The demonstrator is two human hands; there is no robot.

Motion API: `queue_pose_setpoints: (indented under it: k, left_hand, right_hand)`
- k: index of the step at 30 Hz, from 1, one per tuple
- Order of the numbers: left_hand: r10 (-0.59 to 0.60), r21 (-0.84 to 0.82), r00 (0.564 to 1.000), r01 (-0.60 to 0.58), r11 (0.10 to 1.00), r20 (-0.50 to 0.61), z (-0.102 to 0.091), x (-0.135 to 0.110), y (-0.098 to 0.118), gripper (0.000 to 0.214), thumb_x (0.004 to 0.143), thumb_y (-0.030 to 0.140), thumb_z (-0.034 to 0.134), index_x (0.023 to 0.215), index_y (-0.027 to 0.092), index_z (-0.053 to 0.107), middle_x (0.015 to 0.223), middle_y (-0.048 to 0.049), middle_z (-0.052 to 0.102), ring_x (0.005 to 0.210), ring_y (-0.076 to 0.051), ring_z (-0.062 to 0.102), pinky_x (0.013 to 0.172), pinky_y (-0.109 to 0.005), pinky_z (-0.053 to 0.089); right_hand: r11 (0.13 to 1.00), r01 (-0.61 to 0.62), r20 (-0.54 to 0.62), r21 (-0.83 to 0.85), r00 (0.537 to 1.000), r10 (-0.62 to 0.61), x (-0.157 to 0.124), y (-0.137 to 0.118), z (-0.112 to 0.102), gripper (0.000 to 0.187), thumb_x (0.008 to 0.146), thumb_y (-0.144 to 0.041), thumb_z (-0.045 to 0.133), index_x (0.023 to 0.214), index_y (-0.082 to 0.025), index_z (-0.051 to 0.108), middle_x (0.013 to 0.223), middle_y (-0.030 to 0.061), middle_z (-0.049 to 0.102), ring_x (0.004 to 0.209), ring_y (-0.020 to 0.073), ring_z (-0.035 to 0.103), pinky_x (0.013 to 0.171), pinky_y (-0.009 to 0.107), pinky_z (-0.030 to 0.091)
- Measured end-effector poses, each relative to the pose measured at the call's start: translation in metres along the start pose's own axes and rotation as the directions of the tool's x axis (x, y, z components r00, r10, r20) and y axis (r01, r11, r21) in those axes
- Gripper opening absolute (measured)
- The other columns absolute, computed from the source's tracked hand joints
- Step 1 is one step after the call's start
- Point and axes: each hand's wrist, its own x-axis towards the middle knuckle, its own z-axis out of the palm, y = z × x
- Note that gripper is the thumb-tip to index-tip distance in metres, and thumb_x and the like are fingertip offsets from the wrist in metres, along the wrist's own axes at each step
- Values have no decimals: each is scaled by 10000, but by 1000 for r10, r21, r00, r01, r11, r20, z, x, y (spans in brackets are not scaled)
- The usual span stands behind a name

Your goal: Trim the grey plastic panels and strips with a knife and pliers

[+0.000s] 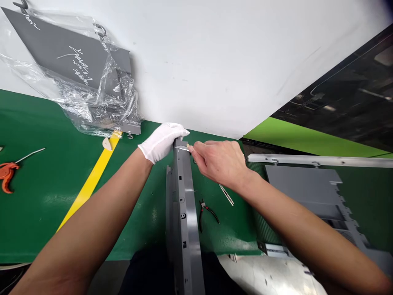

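While gripped, panel [183, 205] within gloved hand [162, 142]

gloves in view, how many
1: a white glove on the left hand, holding the end of the grey metal panel. The right hand is bare. No others show.

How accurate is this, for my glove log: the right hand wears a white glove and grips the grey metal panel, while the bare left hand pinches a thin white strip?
The hands are swapped: the head view shows the white glove on the left hand, which grips the grey metal panel; the bare right hand pinches the thin white strip.
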Motion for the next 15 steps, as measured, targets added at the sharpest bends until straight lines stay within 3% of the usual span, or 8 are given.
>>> queue_pose_setpoints:
  k: [9, 15]
  left_hand:
    - [15, 20, 1000, -15, 1000, 20, -2, 1, 0, 206, 807, 285, 591, 612, 220, 607, 674, -22, 506, 721, -209, 484, 754, -360, 422]
    - [-55, -103, 997, 49, 993, -51, 1, -3, 0, 279, 812, 290, 600, 558, 210, 519, 627, -7, 473, 662, -178, 435, 680, -333, 374]
  right_hand:
    - [1000, -13, 1, 15, 1000, 13, 0, 1, 2, 587, 1110, -536, 190, 860, -210, 609, 736, 43, 652, 559, 148, 468, 613, 362, 116]
    - [997, 56, -2, 61, 998, -56, -14, -8, 2, 591, 1110, -537, 187, 857, -222, 619, 722, 31, 642, 547, 143, 440, 609, 356, 108]
